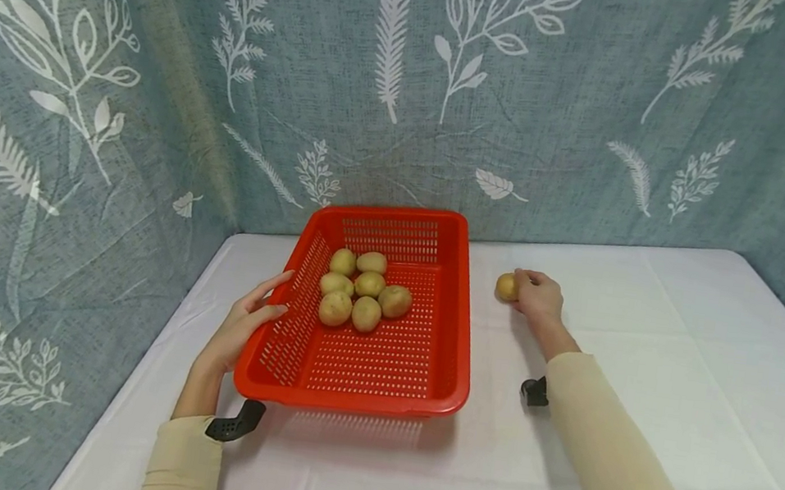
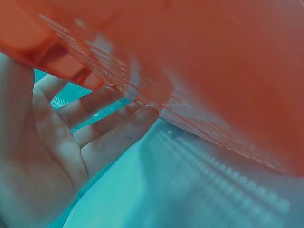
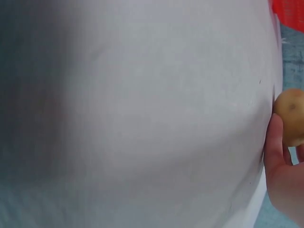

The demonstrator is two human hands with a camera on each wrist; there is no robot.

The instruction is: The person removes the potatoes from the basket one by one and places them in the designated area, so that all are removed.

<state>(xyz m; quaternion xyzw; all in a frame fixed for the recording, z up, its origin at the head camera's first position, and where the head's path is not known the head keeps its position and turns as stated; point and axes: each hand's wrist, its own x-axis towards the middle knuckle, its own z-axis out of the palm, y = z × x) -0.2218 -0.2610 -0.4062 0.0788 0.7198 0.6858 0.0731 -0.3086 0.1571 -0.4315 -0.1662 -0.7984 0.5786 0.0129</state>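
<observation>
A red perforated basket stands on the white table and holds several small potatoes. My left hand lies against the basket's left wall with straight fingers pressed to it. To the right of the basket, my right hand curls its fingers round one loose potato on the tablecloth. In the right wrist view that potato shows at the right edge beside my fingers.
A white cloth covers the table. A blue-grey curtain with white leaf prints hangs close behind and on both sides. Black wrist camera mounts sit at both forearms.
</observation>
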